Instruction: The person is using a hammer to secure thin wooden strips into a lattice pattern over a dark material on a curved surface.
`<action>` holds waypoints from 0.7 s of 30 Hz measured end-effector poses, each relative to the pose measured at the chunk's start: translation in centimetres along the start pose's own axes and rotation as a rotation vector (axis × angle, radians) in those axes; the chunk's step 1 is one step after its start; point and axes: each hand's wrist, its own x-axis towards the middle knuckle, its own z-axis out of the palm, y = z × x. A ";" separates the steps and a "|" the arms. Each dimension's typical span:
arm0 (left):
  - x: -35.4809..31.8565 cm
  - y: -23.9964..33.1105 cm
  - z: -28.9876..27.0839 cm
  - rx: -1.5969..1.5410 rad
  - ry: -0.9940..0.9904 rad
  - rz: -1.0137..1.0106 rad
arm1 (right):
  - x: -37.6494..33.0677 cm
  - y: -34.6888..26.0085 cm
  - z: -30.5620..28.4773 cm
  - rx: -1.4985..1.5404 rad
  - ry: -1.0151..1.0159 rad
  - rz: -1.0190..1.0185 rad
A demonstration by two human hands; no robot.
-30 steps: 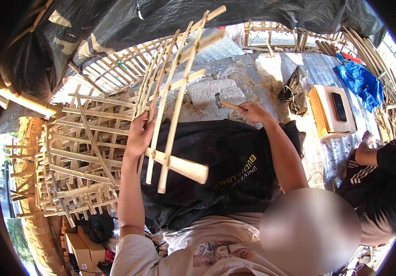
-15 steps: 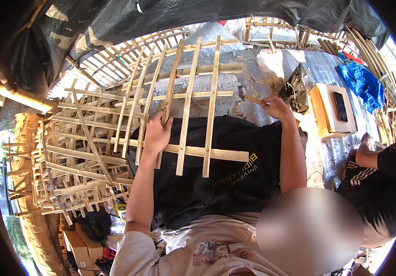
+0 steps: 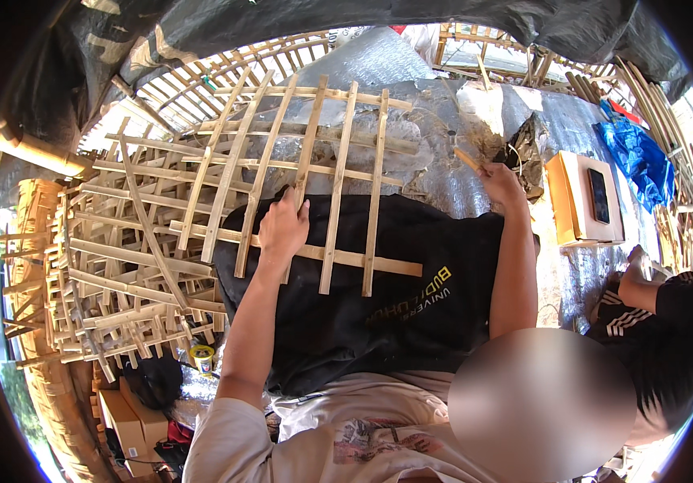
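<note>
A bamboo lattice (image 3: 338, 193) of crossed slats lies tilted over the black cloth (image 3: 314, 338) on my lap. My left hand (image 3: 284, 227) is closed round one of its upright slats, above the lower cross slat. To the right of the lattice and apart from it, my right hand (image 3: 501, 185) grips a hammer (image 3: 467, 158) by its wooden handle. The hammer's head is blurred and hard to make out against the silvery floor sheet.
Stacked lattices (image 3: 121, 248) rise at the left, near a thick bamboo post (image 3: 41, 298). To the right stands a cardboard box (image 3: 561, 201) with a phone (image 3: 598, 196) on it. Beyond are blue plastic (image 3: 636, 149) and bamboo poles. Another person (image 3: 644, 302) sits close on my right.
The lattice has shifted slightly left, its lower end rising a little, with my left hand still on it. My right hand and the hammer have moved a little to the right.
</note>
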 end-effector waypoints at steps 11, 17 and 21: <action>0.1 0.0 0.2 -0.009 -0.043 -0.046 | 0.5 0.8 1.4 -0.078 0.020 -0.073; -0.1 0.8 -0.5 -0.005 -0.069 -0.045 | 0.9 1.7 2.1 -0.127 0.019 -0.111; -0.1 0.6 -0.6 -0.009 -0.070 -0.045 | 0.7 1.4 2.7 -0.138 0.010 -0.109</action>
